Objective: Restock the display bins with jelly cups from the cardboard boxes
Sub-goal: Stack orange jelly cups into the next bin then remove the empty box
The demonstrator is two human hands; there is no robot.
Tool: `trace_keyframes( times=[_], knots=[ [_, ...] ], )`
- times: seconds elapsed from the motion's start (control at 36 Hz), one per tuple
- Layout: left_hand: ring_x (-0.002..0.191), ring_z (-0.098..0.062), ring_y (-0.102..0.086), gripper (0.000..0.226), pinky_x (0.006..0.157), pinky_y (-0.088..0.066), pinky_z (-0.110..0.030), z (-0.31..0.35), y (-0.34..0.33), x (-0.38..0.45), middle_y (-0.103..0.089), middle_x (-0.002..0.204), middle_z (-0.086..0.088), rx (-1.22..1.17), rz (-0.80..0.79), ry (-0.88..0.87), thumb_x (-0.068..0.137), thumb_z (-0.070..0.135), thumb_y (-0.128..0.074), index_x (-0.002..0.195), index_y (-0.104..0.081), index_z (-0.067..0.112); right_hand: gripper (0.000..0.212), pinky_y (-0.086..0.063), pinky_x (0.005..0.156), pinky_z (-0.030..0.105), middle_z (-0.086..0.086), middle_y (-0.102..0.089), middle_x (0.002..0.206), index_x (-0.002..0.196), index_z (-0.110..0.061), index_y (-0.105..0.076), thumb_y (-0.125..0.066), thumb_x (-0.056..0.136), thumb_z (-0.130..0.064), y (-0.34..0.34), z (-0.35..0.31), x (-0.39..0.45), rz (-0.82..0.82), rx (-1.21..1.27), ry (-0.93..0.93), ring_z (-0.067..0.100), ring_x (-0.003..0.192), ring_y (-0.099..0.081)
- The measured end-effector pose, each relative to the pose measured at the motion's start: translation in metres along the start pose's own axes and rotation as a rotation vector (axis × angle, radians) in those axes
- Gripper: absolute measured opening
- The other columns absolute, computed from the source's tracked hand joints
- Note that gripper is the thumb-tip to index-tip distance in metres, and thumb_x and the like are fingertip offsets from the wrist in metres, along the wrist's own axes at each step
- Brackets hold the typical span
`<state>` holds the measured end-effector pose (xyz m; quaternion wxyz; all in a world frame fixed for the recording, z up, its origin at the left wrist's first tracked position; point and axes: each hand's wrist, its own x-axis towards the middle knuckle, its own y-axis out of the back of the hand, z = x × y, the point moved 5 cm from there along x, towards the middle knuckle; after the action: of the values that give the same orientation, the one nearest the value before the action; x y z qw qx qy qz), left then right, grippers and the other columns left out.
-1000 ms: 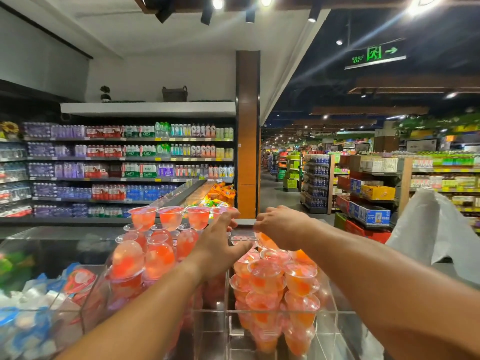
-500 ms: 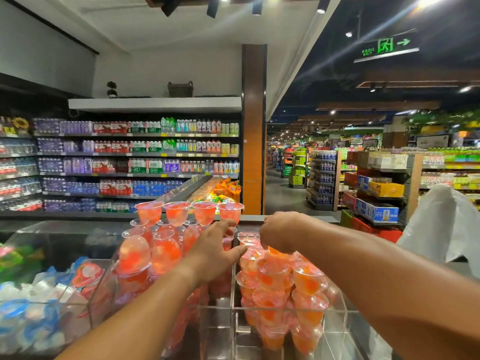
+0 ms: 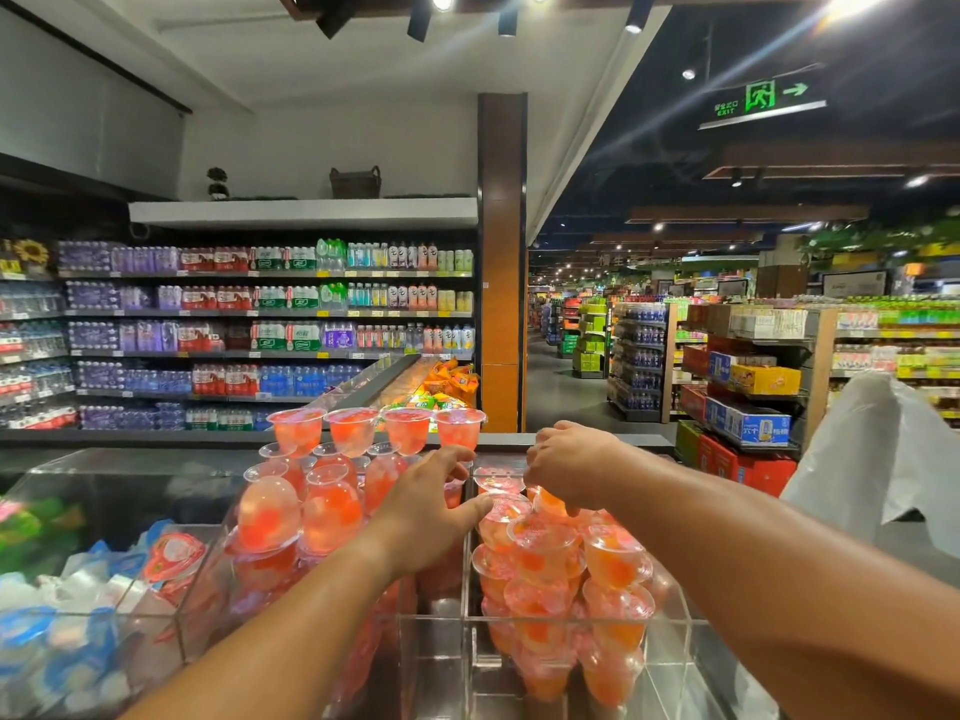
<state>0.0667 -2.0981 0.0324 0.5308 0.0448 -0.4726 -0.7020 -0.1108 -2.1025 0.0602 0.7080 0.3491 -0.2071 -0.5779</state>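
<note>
Supermarket aisle; left hand (image 3: pixel 426 504) spread over clear bins (image 3: pixel 670 636); right hand (image 3: pixel 569 467) pinching jelly cup (image 3: pixel 551 504).

The jelly cups (image 3: pixel 540 550) were clear plastic tubs of orange-red jelly with fruit pieces, sealed with printed film lids. They were heaped in two adjoining clear acrylic display bins (image 3: pixel 670 623), some upright and some tipped on their sides. The left bin's pile (image 3: pixel 270 517) stood higher, topped by a row of four cups (image 3: pixel 376 431) set upright along the back edge. The right bin's pile sat lower, tumbled loosely.
</note>
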Motion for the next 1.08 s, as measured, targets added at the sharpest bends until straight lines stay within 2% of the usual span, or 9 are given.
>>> trace_keyframes(
  times=[0.11,0.31,0.44,0.53,0.61,0.67,0.75,0.86,1.08],
  knots=[
    [0.117,-0.008,-0.053,0.057,0.097,-0.04,-0.019,0.004,0.005,-0.003,-0.056,0.127,0.009,0.047,0.023,-0.018,0.091,0.047,-0.07,0.141,-0.048,0.029,0.058,-0.031,0.115,0.047,0.002,-0.037,0.155,0.152,-0.031,-0.039,-0.06,0.098,-0.021,0.014,-0.002,-0.019,0.098,0.052,-0.025,0.031,0.145,-0.027],
    [0.137,-0.018,-0.042,0.061,0.116,-0.035,-0.039,0.006,0.03,-0.034,-0.047,0.147,0.004,0.304,0.011,0.024,0.094,0.048,-0.064,0.147,-0.042,0.028,0.046,-0.04,0.104,0.045,0.003,-0.052,0.135,0.14,-0.029,-0.052,-0.054,0.094,-0.027,0.058,-0.035,-0.05,0.246,0.335,-0.135,0.028,0.129,-0.042],
    [0.147,-0.022,-0.029,0.07,0.123,-0.024,-0.04,0.012,0.059,-0.09,-0.034,0.16,0.0,0.495,-0.016,0.131,0.096,0.05,-0.06,0.154,-0.032,0.026,0.024,-0.043,0.086,0.041,0.006,-0.062,0.113,0.108,-0.018,-0.066,-0.056,0.09,-0.029,0.078,-0.089,-0.071,0.263,0.613,-0.175,0.032,0.111,-0.053],
    [0.138,-0.027,-0.04,0.064,0.116,-0.033,-0.043,0.012,0.081,-0.131,-0.045,0.149,-0.003,0.564,0.052,0.254,0.094,0.05,-0.061,0.149,-0.041,0.025,0.027,-0.049,0.093,0.044,0.007,-0.065,0.117,0.107,-0.02,-0.069,-0.052,0.088,-0.029,0.09,-0.125,-0.086,0.342,0.673,-0.144,0.032,0.113,-0.056],
    [0.129,-0.033,-0.047,0.063,0.11,-0.04,-0.044,0.007,0.092,-0.187,-0.05,0.137,-0.008,0.652,0.071,0.401,0.09,0.053,-0.063,0.145,-0.046,0.027,0.031,-0.045,0.101,0.048,0.008,-0.063,0.123,0.113,-0.018,-0.067,-0.053,0.087,-0.027,0.098,-0.162,-0.11,0.314,0.704,-0.041,0.033,0.118,-0.053],
    [0.125,-0.036,-0.049,0.06,0.107,-0.042,-0.044,0.005,0.094,-0.232,-0.052,0.135,-0.011,0.698,0.071,0.501,0.087,0.054,-0.063,0.138,-0.051,0.024,0.03,-0.04,0.1,0.049,0.007,-0.061,0.122,0.113,-0.021,-0.065,-0.059,0.086,-0.033,0.101,-0.187,-0.125,0.336,0.747,0.017,0.035,0.121,-0.049],
    [0.12,-0.036,-0.052,0.051,0.103,-0.043,-0.042,0.008,0.091,-0.306,-0.057,0.128,-0.014,0.759,0.061,0.66,0.09,0.052,-0.057,0.128,-0.057,0.019,0.038,-0.04,0.099,0.046,0.008,-0.058,0.13,0.124,-0.022,-0.06,-0.055,0.09,-0.038,0.11,-0.231,-0.151,0.34,0.753,0.118,0.036,0.124,-0.047],
    [0.12,-0.038,-0.052,0.055,0.1,-0.044,-0.043,0.013,0.089,-0.416,-0.055,0.128,-0.015,0.722,0.063,0.896,0.093,0.055,-0.055,0.132,-0.054,0.017,0.045,-0.043,0.1,0.045,0.011,-0.058,0.132,0.13,-0.019,-0.057,-0.052,0.092,-0.043,0.12,-0.307,-0.189,0.329,0.754,0.256,0.037,0.125,-0.05],
    [0.125,-0.037,-0.047,0.053,0.102,-0.046,-0.049,0.027,0.087,-0.612,-0.051,0.132,-0.012,0.621,0.218,1.315,0.092,0.054,-0.054,0.131,-0.054,0.018,0.054,-0.041,0.107,0.047,0.01,-0.058,0.138,0.134,-0.021,-0.058,-0.054,0.085,-0.044,0.132,-0.471,-0.278,0.212,0.79,0.505,0.034,0.13,-0.05]
  ],
)
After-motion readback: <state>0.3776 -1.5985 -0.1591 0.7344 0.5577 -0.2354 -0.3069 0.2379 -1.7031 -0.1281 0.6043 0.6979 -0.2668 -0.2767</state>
